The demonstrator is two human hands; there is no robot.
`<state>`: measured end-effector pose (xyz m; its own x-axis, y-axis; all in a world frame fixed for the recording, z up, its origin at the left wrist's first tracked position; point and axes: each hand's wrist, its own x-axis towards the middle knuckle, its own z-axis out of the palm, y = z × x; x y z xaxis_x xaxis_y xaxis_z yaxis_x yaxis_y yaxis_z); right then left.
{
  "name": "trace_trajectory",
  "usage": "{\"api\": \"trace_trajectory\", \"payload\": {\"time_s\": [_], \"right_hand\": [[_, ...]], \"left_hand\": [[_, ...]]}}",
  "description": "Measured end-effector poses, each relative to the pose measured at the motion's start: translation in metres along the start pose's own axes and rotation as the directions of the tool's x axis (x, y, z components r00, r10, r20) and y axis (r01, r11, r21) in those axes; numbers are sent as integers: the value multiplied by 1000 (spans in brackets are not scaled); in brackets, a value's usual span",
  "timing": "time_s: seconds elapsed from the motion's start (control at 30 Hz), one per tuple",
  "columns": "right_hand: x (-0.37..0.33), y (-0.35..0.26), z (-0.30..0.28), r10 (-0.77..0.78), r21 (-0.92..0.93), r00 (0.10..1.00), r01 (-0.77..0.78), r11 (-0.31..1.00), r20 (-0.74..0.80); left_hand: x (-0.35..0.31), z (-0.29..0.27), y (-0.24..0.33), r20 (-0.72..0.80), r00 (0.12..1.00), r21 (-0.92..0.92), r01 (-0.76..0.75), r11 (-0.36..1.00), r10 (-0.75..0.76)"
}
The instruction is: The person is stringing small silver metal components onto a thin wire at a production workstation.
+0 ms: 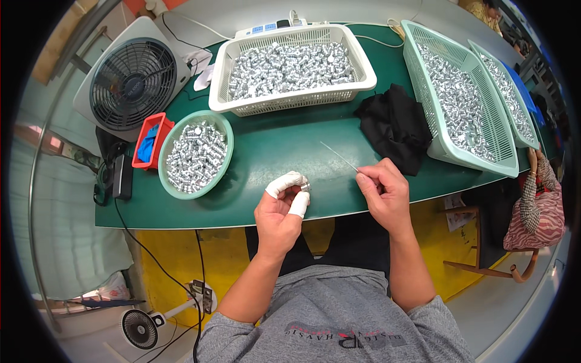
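Note:
My left hand (pixel 282 209), with white covers on the thumb and forefinger, pinches a small silvery metal part (pixel 305 186) over the near edge of the green table (pixel 284 145). To its right, my right hand (pixel 384 192) grips one end of a thin metal rod (pixel 339 156), which points up and to the left, away from the part. Many similar silvery parts fill a round pale green basket (pixel 225 130) on the left and a white rectangular basket (pixel 296 104) at the back.
A box fan (pixel 134 85) and a red bin (pixel 143 126) holding blue material stand at the left. Black cloth (pixel 396 130) lies right of centre. Pale green baskets (pixel 442 144) of metal parts line the right side. A person (pixel 535 206) sits beyond them. Below left is a small fan (pixel 140 328).

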<state>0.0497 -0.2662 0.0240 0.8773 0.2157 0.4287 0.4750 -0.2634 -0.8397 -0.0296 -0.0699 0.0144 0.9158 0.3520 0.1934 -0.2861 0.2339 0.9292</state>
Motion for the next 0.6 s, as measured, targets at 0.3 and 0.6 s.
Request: {"api": "trace_trajectory", "payload": {"time_s": [0.3, 0.6], "right_hand": [[0, 2, 5, -98, -92, 993, 92, 991, -62], [2, 6, 12, -156, -149, 987, 149, 977, -35]], "left_hand": [[68, 3, 27, -23, 998, 161, -56, 985, 60], [173, -23, 76, -99, 925, 488, -277, 828, 368]]}}
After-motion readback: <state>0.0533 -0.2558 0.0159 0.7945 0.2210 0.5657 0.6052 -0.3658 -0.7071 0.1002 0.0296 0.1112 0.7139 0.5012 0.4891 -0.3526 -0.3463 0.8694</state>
